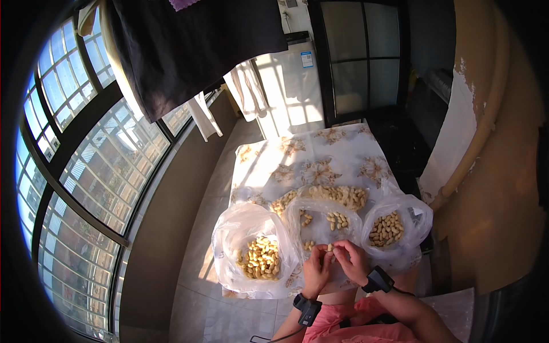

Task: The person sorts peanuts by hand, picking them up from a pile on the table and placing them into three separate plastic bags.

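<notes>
Left hand and right hand meet fingertip to fingertip at the 6 o'clock edge of the desk, fingers curled in and pinching one peanut between them, which they largely hide; there are two dark wristbands, one on each wrist. Three clear bags ring the hands: at 9 o'clock the left bag of yellowish kernels, at 12 the middle bag with a thin scatter of nuts, at 2 the right bag of pods, with one loose pile beyond. Single nuts are too small to count
</notes>
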Demonstrator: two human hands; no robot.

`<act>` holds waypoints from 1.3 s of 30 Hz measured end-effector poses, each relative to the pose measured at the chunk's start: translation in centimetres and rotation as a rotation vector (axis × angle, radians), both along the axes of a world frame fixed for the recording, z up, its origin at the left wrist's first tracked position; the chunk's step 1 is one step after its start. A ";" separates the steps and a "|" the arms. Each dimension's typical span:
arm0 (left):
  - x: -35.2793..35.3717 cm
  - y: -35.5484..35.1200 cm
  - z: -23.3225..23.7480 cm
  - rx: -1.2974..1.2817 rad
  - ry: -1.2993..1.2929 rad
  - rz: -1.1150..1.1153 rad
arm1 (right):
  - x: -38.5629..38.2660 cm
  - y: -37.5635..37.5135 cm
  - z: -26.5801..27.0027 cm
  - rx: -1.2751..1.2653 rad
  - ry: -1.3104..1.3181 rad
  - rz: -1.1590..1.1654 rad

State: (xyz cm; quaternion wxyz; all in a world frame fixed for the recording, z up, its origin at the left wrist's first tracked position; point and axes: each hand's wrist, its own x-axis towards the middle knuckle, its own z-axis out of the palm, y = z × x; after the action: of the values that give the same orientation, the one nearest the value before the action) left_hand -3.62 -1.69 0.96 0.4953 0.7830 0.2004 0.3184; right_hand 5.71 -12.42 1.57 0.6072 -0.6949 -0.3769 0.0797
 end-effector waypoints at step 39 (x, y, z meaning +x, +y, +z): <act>0.0 0.2 0.6 0.046 0.062 -0.044 | 0.1 -0.2 1.2 -0.013 -0.038 0.063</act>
State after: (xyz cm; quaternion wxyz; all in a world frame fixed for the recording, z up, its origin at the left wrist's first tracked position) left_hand -3.65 -1.52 1.55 0.4776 0.8078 0.1913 0.2876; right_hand 5.84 -12.64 2.74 0.5925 -0.6880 -0.4098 0.0880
